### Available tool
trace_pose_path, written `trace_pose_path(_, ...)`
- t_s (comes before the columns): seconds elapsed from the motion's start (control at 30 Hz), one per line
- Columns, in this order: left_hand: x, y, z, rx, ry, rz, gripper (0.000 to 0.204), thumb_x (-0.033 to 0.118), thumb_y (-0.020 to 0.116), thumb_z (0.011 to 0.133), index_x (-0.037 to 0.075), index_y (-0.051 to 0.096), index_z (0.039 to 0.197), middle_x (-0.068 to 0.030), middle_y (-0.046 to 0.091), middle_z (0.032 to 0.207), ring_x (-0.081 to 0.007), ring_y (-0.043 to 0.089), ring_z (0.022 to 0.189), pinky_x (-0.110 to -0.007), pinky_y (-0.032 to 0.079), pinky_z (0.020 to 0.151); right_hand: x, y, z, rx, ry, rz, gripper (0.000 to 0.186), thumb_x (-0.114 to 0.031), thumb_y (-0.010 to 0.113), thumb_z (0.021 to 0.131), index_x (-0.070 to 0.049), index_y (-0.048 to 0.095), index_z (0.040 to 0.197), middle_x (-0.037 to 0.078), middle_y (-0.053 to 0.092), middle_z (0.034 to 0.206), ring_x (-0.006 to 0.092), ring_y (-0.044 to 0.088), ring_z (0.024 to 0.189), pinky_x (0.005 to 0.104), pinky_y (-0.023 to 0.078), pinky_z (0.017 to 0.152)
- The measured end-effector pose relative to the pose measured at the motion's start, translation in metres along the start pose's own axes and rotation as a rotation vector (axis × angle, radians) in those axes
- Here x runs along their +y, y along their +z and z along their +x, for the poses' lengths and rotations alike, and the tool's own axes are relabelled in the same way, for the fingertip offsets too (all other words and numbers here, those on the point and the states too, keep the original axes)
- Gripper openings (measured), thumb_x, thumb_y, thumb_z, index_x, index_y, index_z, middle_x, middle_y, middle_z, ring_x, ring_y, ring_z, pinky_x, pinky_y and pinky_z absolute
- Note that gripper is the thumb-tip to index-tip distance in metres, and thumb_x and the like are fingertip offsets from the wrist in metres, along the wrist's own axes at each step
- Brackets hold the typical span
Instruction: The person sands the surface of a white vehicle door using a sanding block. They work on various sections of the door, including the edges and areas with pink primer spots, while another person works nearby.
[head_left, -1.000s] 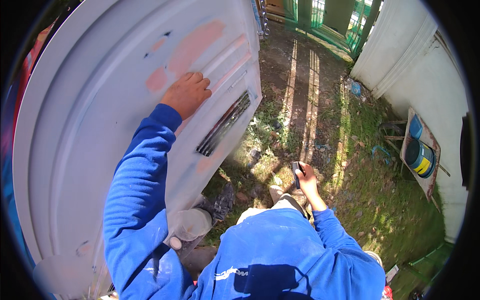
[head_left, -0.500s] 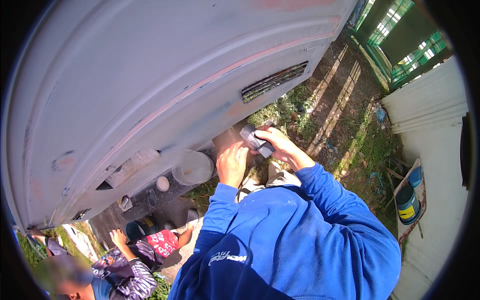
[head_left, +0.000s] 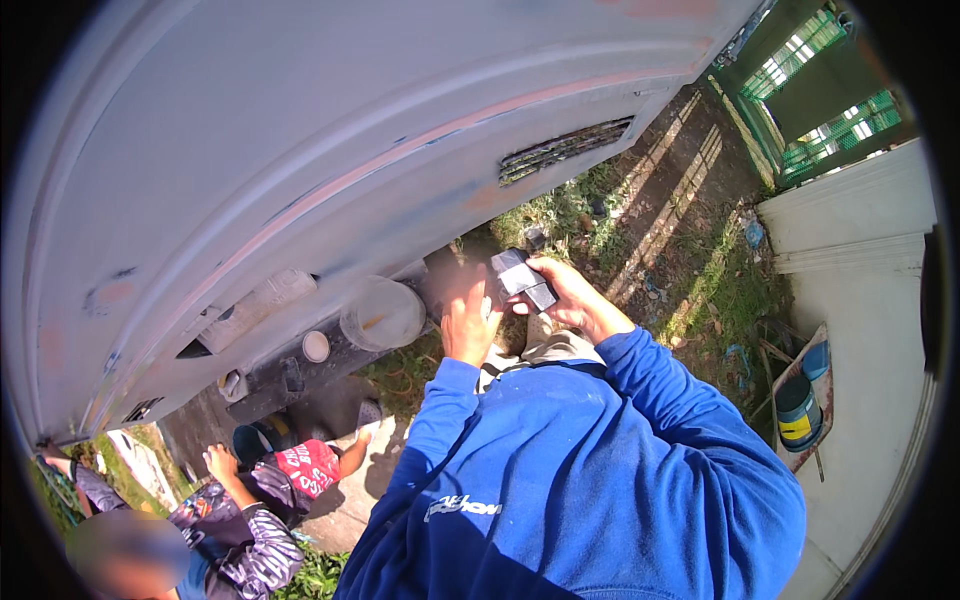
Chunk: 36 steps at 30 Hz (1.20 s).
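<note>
My right hand [head_left: 570, 297] is wrapped round a sanding block [head_left: 517, 274]. It is a dark block with a lighter grey face that looks like sandpaper. Close on its left, my left hand [head_left: 466, 325] is raised with the fingers stretched out; their tips are blurred, and it grips nothing that I can see. Both hands are in front of my body, near the lower edge of a large grey-painted panel [head_left: 300, 120]. Pinkish and dark patches mark the panel's paint, and a slatted vent [head_left: 565, 150] is set in it.
Left of my hands, a translucent bucket [head_left: 383, 313] and a white cup [head_left: 316, 346] stand on a dark ledge [head_left: 265, 388]. A co-worker [head_left: 255, 500] crouches at the lower left beside the panel. On the right, a dark tin with a yellow band [head_left: 799, 412] rests on a board against a pale wall [head_left: 850, 250].
The sanding block has turned in my right hand, showing more of its light face. My left hand's fingers have come off it and spread upward. The view has shifted slightly.
</note>
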<state>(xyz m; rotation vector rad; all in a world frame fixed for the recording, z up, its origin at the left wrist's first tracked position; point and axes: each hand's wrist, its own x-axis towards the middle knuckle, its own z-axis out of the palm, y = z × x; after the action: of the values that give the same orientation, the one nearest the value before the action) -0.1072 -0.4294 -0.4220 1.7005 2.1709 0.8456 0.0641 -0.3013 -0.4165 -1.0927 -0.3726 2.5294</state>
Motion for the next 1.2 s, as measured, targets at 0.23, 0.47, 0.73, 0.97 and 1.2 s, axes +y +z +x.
trace_pose_path(0.23, 0.007, 0.015, 0.032, -0.113, 0.031, -0.258, 0.037, 0.011, 0.070, 0.090, 0.009, 0.069, 0.127, -0.0132, 0.072, 0.120, -0.0281, 0.068, 0.104, -0.038, 0.057, 0.091, -0.017, -0.031, -0.022, 0.220, -0.258, -0.216, 0.030, -0.034, 0.048, 0.107, -0.008, 0.059, 0.116, 0.007, 0.066, 0.094, 0.0192, 0.068, 0.069, 0.0322, 0.056, 0.054)
trace_pose_path(0.47, -0.015, 0.043, 0.055, -0.548, -0.689, -1.048, 0.029, 0.022, 0.054, 0.106, 0.000, 0.068, 0.118, -0.0077, 0.074, 0.109, -0.0176, 0.070, 0.094, -0.032, 0.055, 0.082, -0.014, -0.033, -0.042, 0.394, -0.993, -1.151, 0.054, -0.021, 0.060, 0.092, 0.003, 0.051, 0.140, 0.021, 0.058, 0.134, 0.0368, 0.056, 0.124, 0.0449, 0.044, 0.109)
trace_pose_path(0.73, 0.032, 0.004, 0.059, -0.640, -0.522, -1.157, 0.030, 0.022, 0.053, 0.108, 0.002, 0.063, 0.128, -0.0012, 0.067, 0.108, -0.0089, 0.062, 0.093, -0.029, 0.051, 0.084, -0.020, -0.010, -0.050, 0.140, -1.071, -1.477, 0.061, -0.011, 0.075, 0.080, 0.001, 0.053, 0.137, 0.022, 0.056, 0.133, 0.0408, 0.054, 0.125, 0.0472, 0.044, 0.109)
trace_pose_path(0.97, 0.024, -0.001, 0.056, -0.697, -0.457, -1.166, 0.038, 0.019, 0.050, 0.109, 0.001, 0.055, 0.142, -0.0036, 0.066, 0.121, -0.0105, 0.062, 0.105, -0.030, 0.051, 0.093, -0.025, -0.003, -0.059, 0.065, -1.063, -1.451, 0.059, -0.013, 0.073, 0.083, 0.000, 0.054, 0.137, 0.019, 0.059, 0.132, 0.0370, 0.056, 0.122, 0.0454, 0.046, 0.107)
trace_pose_path(1.2, 0.014, -0.006, 0.051, -0.687, -0.313, -0.960, 0.040, 0.028, 0.056, 0.107, 0.001, 0.059, 0.137, -0.0046, 0.067, 0.122, -0.0107, 0.061, 0.107, -0.030, 0.050, 0.094, -0.015, 0.002, -0.058, 0.046, -1.074, -1.478, 0.060, -0.012, 0.076, 0.084, -0.001, 0.055, 0.139, 0.017, 0.060, 0.134, 0.0345, 0.056, 0.124, 0.0440, 0.046, 0.109)
